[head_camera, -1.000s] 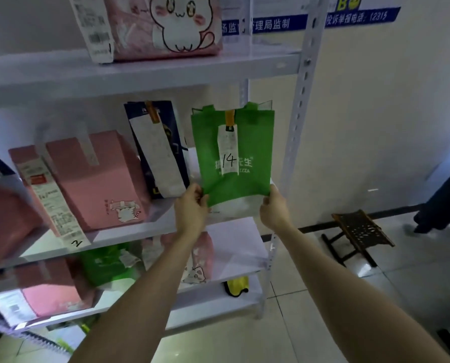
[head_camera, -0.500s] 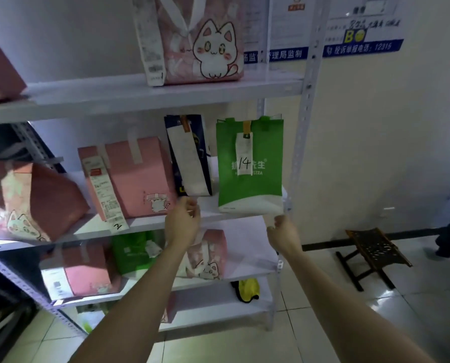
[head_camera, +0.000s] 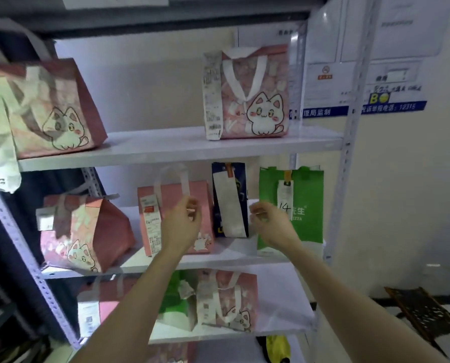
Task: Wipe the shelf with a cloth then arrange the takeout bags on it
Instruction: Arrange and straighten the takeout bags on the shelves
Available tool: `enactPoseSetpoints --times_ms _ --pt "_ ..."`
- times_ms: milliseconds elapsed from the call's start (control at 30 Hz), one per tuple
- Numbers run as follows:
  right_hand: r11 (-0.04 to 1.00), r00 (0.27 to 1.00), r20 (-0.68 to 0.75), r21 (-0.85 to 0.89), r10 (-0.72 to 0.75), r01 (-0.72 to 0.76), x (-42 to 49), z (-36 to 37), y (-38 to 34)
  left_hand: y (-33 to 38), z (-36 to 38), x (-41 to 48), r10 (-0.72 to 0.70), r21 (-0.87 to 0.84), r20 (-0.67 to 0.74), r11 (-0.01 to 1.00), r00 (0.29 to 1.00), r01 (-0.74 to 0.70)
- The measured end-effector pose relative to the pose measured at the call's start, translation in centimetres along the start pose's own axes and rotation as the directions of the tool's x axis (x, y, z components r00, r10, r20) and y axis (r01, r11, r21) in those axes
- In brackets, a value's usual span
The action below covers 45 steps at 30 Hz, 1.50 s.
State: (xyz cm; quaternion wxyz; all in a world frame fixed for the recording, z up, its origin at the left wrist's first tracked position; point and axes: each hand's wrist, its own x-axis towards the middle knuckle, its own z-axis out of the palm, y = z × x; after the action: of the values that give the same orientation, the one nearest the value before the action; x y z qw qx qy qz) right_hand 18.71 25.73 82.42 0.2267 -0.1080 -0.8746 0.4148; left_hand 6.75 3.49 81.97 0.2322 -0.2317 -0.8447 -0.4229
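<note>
The white metal shelf (head_camera: 166, 149) holds several takeout bags. On the middle board (head_camera: 231, 259) stand a green bag marked 14 (head_camera: 306, 205), a dark blue bag with a long receipt (head_camera: 230, 200), a pink bag (head_camera: 201, 197) and a tilted pink cat bag (head_camera: 87, 231). My left hand (head_camera: 183, 222) hovers in front of the pink bag, fingers loosely curled, holding nothing. My right hand (head_camera: 269, 225) hovers between the blue and green bags, also holding nothing. No cloth is in view.
Two pink cat bags (head_camera: 257, 100) (head_camera: 53, 111) stand on the upper board. More pink and green bags (head_camera: 226, 301) sit on the lower board, with a yellow object (head_camera: 277, 349) below. A dark folding stool (head_camera: 425, 315) stands on the floor at the right, by the wall.
Both hands let go of the green bag, which now stands on the middle board, and rose in front of the bags. My view tilted upward.
</note>
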Motion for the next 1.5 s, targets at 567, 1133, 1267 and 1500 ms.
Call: enactPoseSetpoints --times_ms 567,1133,1267,1500 --pt "0.974 0.877 -0.466 -0.114 0.12 -0.194 18.8 -9.7 -8.3 7.4 -0.1 25.7 0.107 -0.373 0.337 0.927 0.935 0.028" --pt "0.966 0.957 -0.208 -0.202 -0.202 0.16 19.8 6.6 -21.8 -7.3 -16.3 24.4 -0.067 -0.211 -0.185 0.977 0.98 0.027" --pt "0.962 0.957 -0.187 -0.201 -0.223 0.185 18.9 6.7 -22.1 -7.6 -17.1 23.7 -0.062 -0.186 -0.191 0.982 0.98 0.026" --pt "0.93 0.789 -0.494 -0.221 -0.365 0.292 15.9 5.9 -24.0 -7.8 -20.6 21.0 -0.074 -0.155 -0.291 0.988 0.954 0.03"
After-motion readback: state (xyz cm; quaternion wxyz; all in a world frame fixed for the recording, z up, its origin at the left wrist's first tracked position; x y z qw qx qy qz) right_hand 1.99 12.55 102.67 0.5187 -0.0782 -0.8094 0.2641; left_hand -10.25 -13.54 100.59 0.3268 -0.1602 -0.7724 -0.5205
